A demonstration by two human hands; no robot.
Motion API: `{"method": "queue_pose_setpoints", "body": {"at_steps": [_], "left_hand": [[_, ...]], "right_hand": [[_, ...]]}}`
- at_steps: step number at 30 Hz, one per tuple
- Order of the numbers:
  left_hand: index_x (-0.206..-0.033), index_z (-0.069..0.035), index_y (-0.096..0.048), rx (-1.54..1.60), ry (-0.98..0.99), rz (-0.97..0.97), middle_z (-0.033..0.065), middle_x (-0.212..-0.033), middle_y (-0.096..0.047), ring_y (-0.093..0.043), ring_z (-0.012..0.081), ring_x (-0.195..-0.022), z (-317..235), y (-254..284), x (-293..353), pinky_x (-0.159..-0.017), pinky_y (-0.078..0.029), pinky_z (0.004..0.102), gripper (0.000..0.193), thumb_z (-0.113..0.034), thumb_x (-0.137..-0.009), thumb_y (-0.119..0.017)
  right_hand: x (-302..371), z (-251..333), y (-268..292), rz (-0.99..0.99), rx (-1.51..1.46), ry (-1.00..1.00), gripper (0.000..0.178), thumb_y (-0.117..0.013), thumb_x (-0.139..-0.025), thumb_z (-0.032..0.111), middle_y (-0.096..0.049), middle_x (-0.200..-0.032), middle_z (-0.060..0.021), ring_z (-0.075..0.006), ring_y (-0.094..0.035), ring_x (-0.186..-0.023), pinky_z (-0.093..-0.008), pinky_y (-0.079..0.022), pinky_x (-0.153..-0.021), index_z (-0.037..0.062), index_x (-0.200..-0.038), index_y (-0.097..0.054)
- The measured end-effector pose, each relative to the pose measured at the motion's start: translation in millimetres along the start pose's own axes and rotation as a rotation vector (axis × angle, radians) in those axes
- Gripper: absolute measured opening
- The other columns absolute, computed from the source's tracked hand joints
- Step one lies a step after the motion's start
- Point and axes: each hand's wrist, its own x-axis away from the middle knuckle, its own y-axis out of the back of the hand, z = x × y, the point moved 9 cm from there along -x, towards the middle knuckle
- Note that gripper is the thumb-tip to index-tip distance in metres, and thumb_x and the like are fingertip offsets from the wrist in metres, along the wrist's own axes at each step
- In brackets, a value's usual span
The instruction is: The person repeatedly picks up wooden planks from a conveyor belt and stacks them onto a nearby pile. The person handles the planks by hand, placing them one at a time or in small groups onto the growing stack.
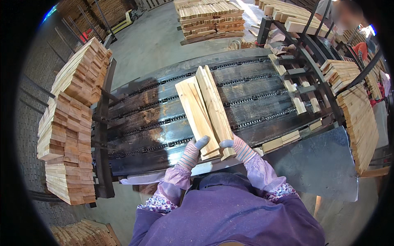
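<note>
Several short planks of pale wood lie in front of me on a dark chain conveyor table (139,119). My left hand (191,152), in a striped glove with a grey-blue thumb, is closed round the near end of the left plank (193,110), whose broad face is up. Gloved the same way, my right hand (239,148) grips the near end of the right planks (218,110), which are tilted up toward their edges. A narrow gap runs between the two groups. Most of my fingers are hidden beneath or behind the wood.
Stacked planks (67,139) fill a rack on the left. At right, a metal frame (316,86) holds more planks (361,123), beside a grey metal sheet (318,164). A wood pile (211,22) stands beyond the conveyor. A person (349,20) is at the far right.
</note>
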Motion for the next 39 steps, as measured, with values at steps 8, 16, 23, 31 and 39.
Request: {"method": "queue_pose_setpoints", "body": {"at_steps": [8, 16, 23, 31, 39], "left_hand": [[-0.139, 0.007, -0.046, -1.078, -0.224, -0.52, 0.0313, -0.131, -0.062, -0.063, 0.0426, -0.12, 10.4, 30.6, -15.2, -0.102, -0.053, 0.0453, 0.092, -0.032, -0.071, -0.094], [-0.154, 0.003, -0.032, -1.278, -0.099, -0.558, 0.0302, -0.15, -0.048, -0.047, 0.0441, -0.14, 46.4, 22.3, -32.3, -0.118, -0.04, 0.0476, 0.109, -0.041, -0.072, -0.088], [-0.153, -0.001, -0.045, -0.267, -0.382, -0.368, 0.0142, -0.132, -0.066, -0.064, 0.0273, -0.119, 38.9, 49.3, -8.1, -0.107, -0.05, 0.0383, 0.086, -0.011, -0.079, -0.087], [-0.156, -0.001, -0.043, -0.263, -0.796, -0.497, 0.0105, -0.147, -0.057, -0.052, 0.0216, -0.136, -206.2, 11.6, 223.2, -0.116, -0.041, 0.0382, 0.092, -0.026, -0.079, -0.088], [-0.16, 0.009, -0.021, -0.706, -1.093, -1.536, 0.0252, -0.155, -0.045, -0.054, 0.0353, -0.135, -355.6, 27.2, 431.8, -0.116, -0.044, 0.0377, 0.1, -0.009, -0.083, -0.082]], "right_hand": [[24.0, 55.3, 59.7, -0.227, 0.276, 0.242, 0.104, -0.093, -0.07, 0.011, -0.066, -0.124, -0.0102, -0.0221, -0.064, -0.109, -0.033, -0.058, -0.091, 0.008, -0.158, -0.039], [20.8, 61.8, 98.6, -0.672, 1.446, -0.265, 0.096, -0.082, -0.074, 0.046, -0.051, -0.149, -0.0245, -0.04, -0.057, -0.133, -0.0484, -0.05, -0.108, 0.0073, -0.152, -0.042], [13.4, 59.9, 95.7, -0.357, 0.552, 0.203, 0.048, -0.074, -0.076, 0.014, -0.074, -0.103, -0.0105, -0.0201, -0.069, -0.093, -0.0354, -0.056, -0.085, -0.0024, -0.121, -0.067], [28.0, 106.9, 103.9, -0.217, 0.565, 0.231, 0.047, -0.065, -0.07, 0.017, -0.071, -0.094, -0.0062, -0.0158, -0.065, -0.084, -0.0296, -0.054, -0.079, -0.0051, -0.111, -0.07], [11.7, 150.9, 104.0, -0.061, 0.49, 0.268, 0.051, -0.063, -0.069, 0.012, -0.072, -0.097, -0.008, -0.0176, -0.066, -0.084, -0.0314, -0.055, -0.078, -0.0052, -0.116, -0.069]]}}
